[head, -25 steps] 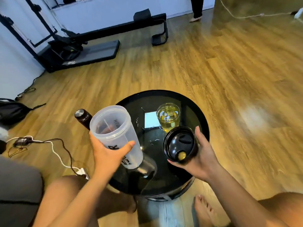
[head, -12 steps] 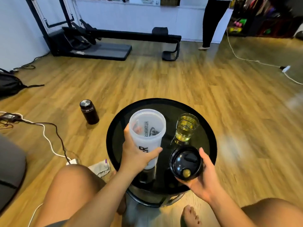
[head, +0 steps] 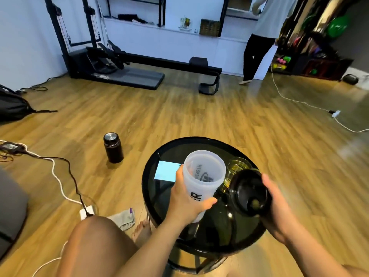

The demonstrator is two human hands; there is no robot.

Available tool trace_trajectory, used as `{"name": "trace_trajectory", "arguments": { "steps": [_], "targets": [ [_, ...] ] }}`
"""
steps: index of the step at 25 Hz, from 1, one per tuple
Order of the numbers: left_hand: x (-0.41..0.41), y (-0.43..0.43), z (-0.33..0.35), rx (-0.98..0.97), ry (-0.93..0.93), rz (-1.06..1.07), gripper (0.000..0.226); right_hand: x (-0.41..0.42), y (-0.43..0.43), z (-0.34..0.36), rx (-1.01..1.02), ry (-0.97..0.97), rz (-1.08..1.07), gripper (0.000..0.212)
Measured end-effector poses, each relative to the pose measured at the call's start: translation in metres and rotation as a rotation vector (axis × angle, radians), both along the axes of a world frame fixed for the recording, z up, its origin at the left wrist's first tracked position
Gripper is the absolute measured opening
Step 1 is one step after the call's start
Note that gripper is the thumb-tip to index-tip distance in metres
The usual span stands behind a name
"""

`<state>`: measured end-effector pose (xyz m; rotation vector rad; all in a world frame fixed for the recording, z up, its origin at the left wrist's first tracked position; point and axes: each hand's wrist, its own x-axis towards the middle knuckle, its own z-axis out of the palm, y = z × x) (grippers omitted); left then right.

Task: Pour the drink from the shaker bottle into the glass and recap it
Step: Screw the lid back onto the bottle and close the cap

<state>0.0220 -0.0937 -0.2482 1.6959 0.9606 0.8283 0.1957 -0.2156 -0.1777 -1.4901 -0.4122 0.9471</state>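
Lid point(head: 249, 193) (underside showing) clasped in right hand point(head: 279, 214); left hand point(head: 185, 200) grips uncapped shaker bottle point(head: 203, 172) near glass point(head: 238, 166).

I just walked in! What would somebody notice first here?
Most likely the big frosted shaker bottle, uncapped, gripped by the left hand over the round black table. Right beside it, the right hand holds the black lid, with a glass of yellow drink behind. A dark flask stands on the floor, left.
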Motion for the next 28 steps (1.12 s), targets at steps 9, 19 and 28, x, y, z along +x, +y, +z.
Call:
{"name": "trace_trajectory", "arguments": {
  "steps": [9, 19, 28],
  "targets": [
    [-0.001, 0.003, -0.005, 0.048, -0.091, -0.032, 0.111, -0.025, 0.072, 0.061, -0.047, -1.605, 0.670, 0.086],
    [-0.001, 0.008, -0.010, 0.003, -0.041, -0.044, 0.107, -0.032, 0.105, 0.076, -0.203, -1.606, 0.971, 0.111],
    [-0.005, 0.011, -0.009, -0.001, 0.016, -0.057, 0.109, -0.019, 0.110, 0.115, -0.060, -1.578, 0.891, 0.095]
  ]
}}
